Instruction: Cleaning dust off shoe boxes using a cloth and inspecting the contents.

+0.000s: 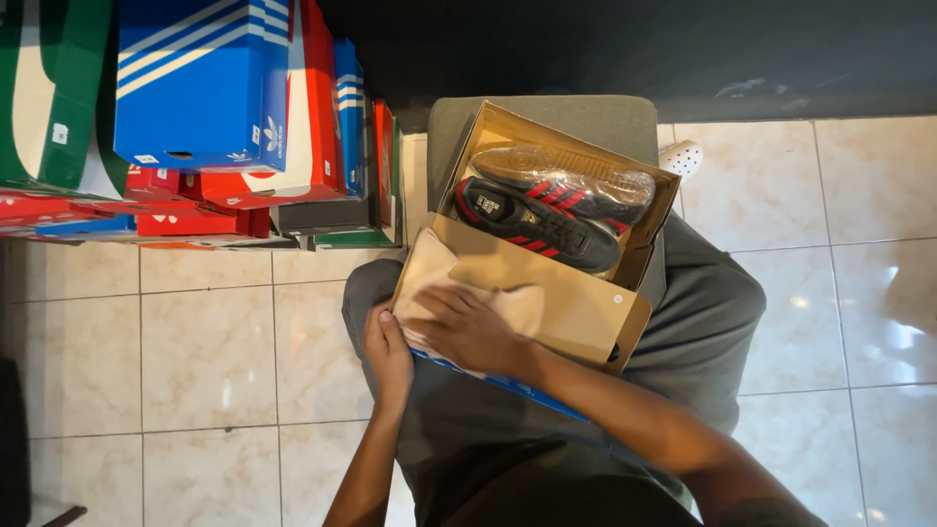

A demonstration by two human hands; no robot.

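Pale marbled floor tiles (pixel 195 342) fill most of the view, running out to your left and right. At the far left a stack of shoe boxes (pixel 195 117) rises from the floor, blue with white stripes on top, red, green and dark ones beneath and beside it. You sit with grey trousers (pixel 703 322) over your knees, and a grey padded stool (pixel 586 117) stands just beyond them. An open cardboard shoe box (pixel 576 303) rests on your lap, its far end over the stool, its lid flap folded toward you. Inside lies a pair of black sneakers (pixel 547 220) with red stripes; the far one lies on its side, showing a brown sole under clear wrapping. A sheet of tan wrapping paper (pixel 439 273) lies over the near left corner of the box. Your right hand (pixel 468 327) lies flat on that paper, fingers spread and pressing, gripping nothing. Your left hand (pixel 387 351) is at the box's near left edge, fingers curled against it; whether it grips the edge you cannot tell.
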